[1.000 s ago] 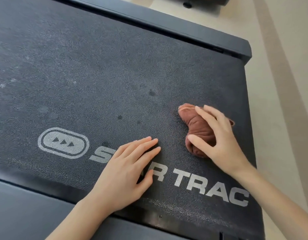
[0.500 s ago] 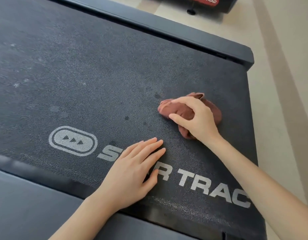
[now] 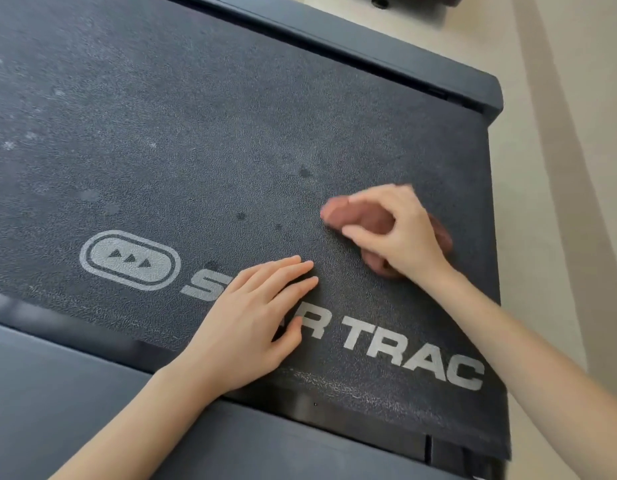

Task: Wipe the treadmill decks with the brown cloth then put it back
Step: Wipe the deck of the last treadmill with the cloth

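The black treadmill deck (image 3: 203,140) fills most of the view, its belt printed with a white logo and lettering. A bunched brown cloth (image 3: 338,214) lies on the belt at the right, mostly covered by my right hand (image 3: 393,230), which grips it with curled fingers; both are motion-blurred. My left hand (image 3: 255,323) rests flat on the belt over the lettering, fingers together, holding nothing, a short way left of and nearer than the cloth.
Small dark spots (image 3: 304,172) and pale specks mark the belt left of the cloth. A dark side rail (image 3: 386,53) runs along the far edge and another (image 3: 75,403) along the near edge. Beige floor (image 3: 559,168) lies to the right.
My right hand has gone from lying fairly flat on the cloth to bunching it up, and has slid it left and farther up the belt. My left hand has stayed in place.
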Demonstrator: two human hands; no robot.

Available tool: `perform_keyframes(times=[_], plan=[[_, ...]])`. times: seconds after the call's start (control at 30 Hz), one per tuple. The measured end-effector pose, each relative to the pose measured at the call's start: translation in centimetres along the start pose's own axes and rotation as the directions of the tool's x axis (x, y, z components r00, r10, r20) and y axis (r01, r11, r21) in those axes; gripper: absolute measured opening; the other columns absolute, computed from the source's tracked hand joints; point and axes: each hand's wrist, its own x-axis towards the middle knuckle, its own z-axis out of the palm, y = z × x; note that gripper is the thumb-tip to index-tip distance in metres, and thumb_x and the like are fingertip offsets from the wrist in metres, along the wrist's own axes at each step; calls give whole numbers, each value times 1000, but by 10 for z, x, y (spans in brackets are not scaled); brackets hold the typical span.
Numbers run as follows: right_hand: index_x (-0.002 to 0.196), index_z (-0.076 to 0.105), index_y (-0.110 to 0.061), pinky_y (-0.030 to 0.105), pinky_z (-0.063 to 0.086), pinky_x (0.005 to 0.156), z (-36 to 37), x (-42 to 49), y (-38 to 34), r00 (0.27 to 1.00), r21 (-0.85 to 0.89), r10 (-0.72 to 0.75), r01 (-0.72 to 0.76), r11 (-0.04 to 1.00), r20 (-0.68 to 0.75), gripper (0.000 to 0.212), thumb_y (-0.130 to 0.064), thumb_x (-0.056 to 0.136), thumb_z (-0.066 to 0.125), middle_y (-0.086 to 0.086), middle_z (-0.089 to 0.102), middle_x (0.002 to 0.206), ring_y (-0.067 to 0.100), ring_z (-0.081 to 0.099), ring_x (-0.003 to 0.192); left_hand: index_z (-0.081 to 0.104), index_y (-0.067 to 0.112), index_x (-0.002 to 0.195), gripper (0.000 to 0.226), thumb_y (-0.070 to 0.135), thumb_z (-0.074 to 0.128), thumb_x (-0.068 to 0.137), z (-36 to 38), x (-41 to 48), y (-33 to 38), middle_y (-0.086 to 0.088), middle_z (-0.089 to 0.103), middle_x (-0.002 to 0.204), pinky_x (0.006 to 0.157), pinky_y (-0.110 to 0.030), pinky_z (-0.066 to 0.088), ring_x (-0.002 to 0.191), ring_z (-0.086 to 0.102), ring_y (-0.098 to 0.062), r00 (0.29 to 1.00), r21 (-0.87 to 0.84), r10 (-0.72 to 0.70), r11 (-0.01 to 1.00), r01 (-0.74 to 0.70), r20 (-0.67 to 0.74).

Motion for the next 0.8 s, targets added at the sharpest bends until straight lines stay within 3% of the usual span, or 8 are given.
perform_keyframes(times=[0.1,0.17,0.27,0.37,0.5,0.67,0.8], plan=[[104,68,-16,30,35,96,10,33,1,998,-10,60,-60,998,-19,42,-37,70,80,-1,66,107,19,54,104,54,13,130,48,30,42,87,-6,-4,1,1,47,141,109,-37,33,135,37,-16,999,61,23,998,-25,28],[105,67,-17,23,32,96,11,22,-5,999,-11,52,-52,999,-6,46,-41,69,80,-4,64,109,15,51,105,53,12,132,49,30,42,87,-13,-12,-2,0,47,141,109,-39,33,135,37,-18,1000,142,6,990,-8,15],[104,67,-17,20,32,98,5,-29,-28,996,51,-40,36,998,86,49,-45,66,80,-6,63,106,15,52,105,51,12,133,52,35,40,87,-30,-35,-17,-1,46,142,112,-40,26,137,33,-19,986,230,-142,960,157,-82],[104,69,-19,27,36,100,6,-92,-58,977,124,-132,112,986,166,49,-51,68,77,-7,63,108,15,55,106,46,13,137,60,43,35,87,-44,-63,-31,-3,42,146,113,-43,23,139,30,-21,930,265,-337,892,366,-149],[100,71,-22,34,45,90,16,-129,-80,966,73,-211,202,977,152,37,-44,71,78,-12,63,107,16,59,99,45,13,138,68,51,29,84,-49,-78,-38,-6,40,147,112,-49,27,139,30,-26,871,270,-479,828,491,-113],[96,72,-19,39,45,89,46,-65,-89,942,103,-288,274,956,175,34,-37,69,78,-7,66,101,21,58,95,45,13,138,70,53,28,83,-48,-79,-40,-6,40,146,110,-49,30,138,31,-28,856,257,-507,819,514,-99],[101,69,-19,37,41,91,76,21,-91,966,60,-220,213,975,136,35,-37,72,77,-3,66,103,23,55,98,46,14,138,68,52,28,83,-49,-79,-40,-5,41,146,111,-48,30,138,31,-26,855,248,-507,819,517,-107]])
